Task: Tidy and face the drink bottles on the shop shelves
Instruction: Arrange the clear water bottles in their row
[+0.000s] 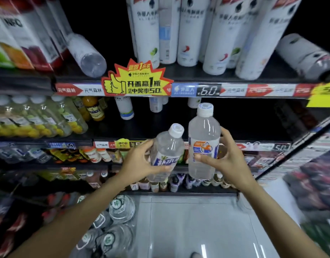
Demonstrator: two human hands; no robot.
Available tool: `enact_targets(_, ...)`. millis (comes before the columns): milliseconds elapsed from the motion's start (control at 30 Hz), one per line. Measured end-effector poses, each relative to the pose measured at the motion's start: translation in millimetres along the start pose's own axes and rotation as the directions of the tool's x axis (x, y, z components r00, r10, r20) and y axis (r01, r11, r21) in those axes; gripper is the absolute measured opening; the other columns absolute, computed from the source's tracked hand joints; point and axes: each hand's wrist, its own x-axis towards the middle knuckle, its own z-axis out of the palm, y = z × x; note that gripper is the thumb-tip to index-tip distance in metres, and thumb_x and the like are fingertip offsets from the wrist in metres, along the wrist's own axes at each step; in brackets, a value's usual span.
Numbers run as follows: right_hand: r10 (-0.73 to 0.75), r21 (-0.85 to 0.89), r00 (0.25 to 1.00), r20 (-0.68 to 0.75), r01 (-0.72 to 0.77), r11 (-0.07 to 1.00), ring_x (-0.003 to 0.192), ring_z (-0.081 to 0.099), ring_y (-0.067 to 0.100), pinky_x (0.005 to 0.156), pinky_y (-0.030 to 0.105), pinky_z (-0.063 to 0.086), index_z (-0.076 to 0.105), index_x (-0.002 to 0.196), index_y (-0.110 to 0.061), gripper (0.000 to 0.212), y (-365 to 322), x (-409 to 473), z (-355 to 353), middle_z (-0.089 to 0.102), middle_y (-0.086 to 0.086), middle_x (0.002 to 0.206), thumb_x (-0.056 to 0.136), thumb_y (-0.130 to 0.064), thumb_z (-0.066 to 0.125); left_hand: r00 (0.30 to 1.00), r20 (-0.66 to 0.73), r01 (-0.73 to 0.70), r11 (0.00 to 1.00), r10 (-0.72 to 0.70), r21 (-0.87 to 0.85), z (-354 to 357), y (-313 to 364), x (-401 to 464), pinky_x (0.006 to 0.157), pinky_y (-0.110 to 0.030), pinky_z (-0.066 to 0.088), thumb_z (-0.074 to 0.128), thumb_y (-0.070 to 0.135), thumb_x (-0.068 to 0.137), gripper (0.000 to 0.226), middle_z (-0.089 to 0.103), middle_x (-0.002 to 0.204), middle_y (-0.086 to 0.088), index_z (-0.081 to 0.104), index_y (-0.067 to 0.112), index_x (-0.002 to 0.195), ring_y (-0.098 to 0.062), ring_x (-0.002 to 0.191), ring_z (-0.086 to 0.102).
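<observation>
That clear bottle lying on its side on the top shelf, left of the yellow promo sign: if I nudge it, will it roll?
Probably. The lying bottle is round and smooth, resting on its side near the shelf front, so a nudge could roll it off. It looks clear and possibly empty, so likely light. Thin plastic may dent if squeezed.

This is a shop, specifically the drinks aisle of a small store. Dark metal shelves (197,75) run in tiers, each packed with bottled drinks: tall white bottles (147,32) on the top tier, yellow lemon drinks (39,120) lower at the left, juice cartons (17,38) beside them. Along each shelf edge runs a price strip (233,89) with printed labels (one reads 6.0). A yellow starburst promotion sign (137,81) with a thumbs-up sticks out from the rail. Large water jugs (121,209) sit low by the pale tiled floor (197,226).
</observation>
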Motion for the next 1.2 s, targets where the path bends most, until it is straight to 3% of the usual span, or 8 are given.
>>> enact_targets(100,-0.018,0.029,1.000,-0.007,0.018,0.999,0.098,0.062,0.002,0.073,0.019,0.053,0.038,0.124,-0.049,0.082,-18,-13,-28,0.060,-0.013,0.110,0.057,-0.034,0.083,0.998,0.014,-0.066,0.996,0.065,0.064,-3,46,9,0.091,-0.041,0.053,0.085,0.061,0.052,0.092,0.065,0.119,0.011,0.056,0.023,0.130,-0.004,0.108,0.061)
enact_targets(233,-0.080,0.046,0.996,-0.042,0.082,0.996,0.103,0.063,0.013,0.084,0.038,0.054,0.037,0.123,-0.046,0.082,-34,-15,-71,0.061,-0.008,0.113,0.058,-0.048,0.087,0.990,0.015,-0.139,0.977,0.139,0.159,-1,111,27,0.096,-0.045,0.050,0.073,0.075,0.047,0.106,0.062,0.125,0.009,0.048,0.025,0.136,-0.008,0.113,0.058)
enact_targets(433,-0.190,0.119,0.981,-0.033,0.193,0.974,0.090,0.068,0.004,0.075,0.018,0.052,0.040,0.121,-0.032,0.070,-74,3,-154,0.067,-0.009,0.104,0.066,-0.040,0.082,0.921,-0.134,-0.342,0.924,0.365,0.170,27,206,46,0.073,-0.012,0.049,0.071,0.064,0.058,0.079,0.060,0.107,0.026,0.053,0.029,0.126,0.006,0.097,0.060)
enact_targets(633,-0.298,0.244,0.953,-0.056,0.303,0.921,0.089,0.068,0.006,0.070,0.019,0.052,0.051,0.111,-0.023,0.059,-135,46,-236,0.070,-0.012,0.096,0.061,-0.046,0.073,0.846,-0.320,-0.408,0.905,0.426,0.125,44,304,90,0.074,-0.024,0.052,0.069,0.063,0.061,0.055,0.069,0.092,0.018,0.059,0.032,0.105,-0.003,0.084,0.065)
enact_targets(767,-0.392,0.285,0.909,-0.140,0.416,0.863,0.087,0.067,0.001,0.069,0.013,0.049,0.053,0.113,-0.020,0.052,-188,86,-267,0.071,-0.015,0.093,0.069,-0.040,0.072,0.744,-0.481,-0.471,0.875,0.463,0.114,38,364,128,0.082,-0.036,0.054,0.069,0.061,0.063,0.046,0.071,0.096,0.014,0.059,0.039,0.101,-0.008,0.089,0.066)
enact_targets(900,-0.453,0.271,0.855,-0.253,0.512,0.815,0.104,0.064,0.008,0.086,0.025,0.052,0.046,0.125,-0.021,0.076,-239,128,-283,0.065,-0.006,0.115,0.063,-0.055,0.074,0.652,-0.629,-0.516,0.856,0.424,0.042,20,408,171,0.091,-0.035,0.051,0.074,0.060,0.063,0.068,0.066,0.105,0.012,0.057,0.020,0.115,-0.005,0.097,0.062)
enact_targets(1033,-0.471,0.209,0.774,-0.424,0.589,0.781,0.095,0.062,0.006,0.082,0.026,0.052,0.046,0.119,-0.022,0.063,-279,170,-286,0.063,-0.006,0.108,0.071,-0.052,0.075,0.522,-0.753,-0.503,0.858,0.399,0.106,-3,446,218,0.090,-0.038,0.050,0.073,0.065,0.060,0.081,0.062,0.111,0.006,0.048,0.018,0.120,-0.011,0.101,0.061)
enact_targets(1200,-0.546,-0.172,0.601,-0.584,0.566,0.806,0.072,0.055,-0.011,0.063,0.014,0.039,0.039,0.127,-0.020,0.073,-305,213,-287,0.061,-0.017,0.089,0.074,-0.060,0.070,0.357,-0.848,-0.394,0.886,0.392,0.244,-5,462,272,0.083,-0.025,0.039,0.077,0.055,0.067,0.075,0.056,0.119,-0.001,0.049,0.013,0.123,-0.016,0.109,0.052)
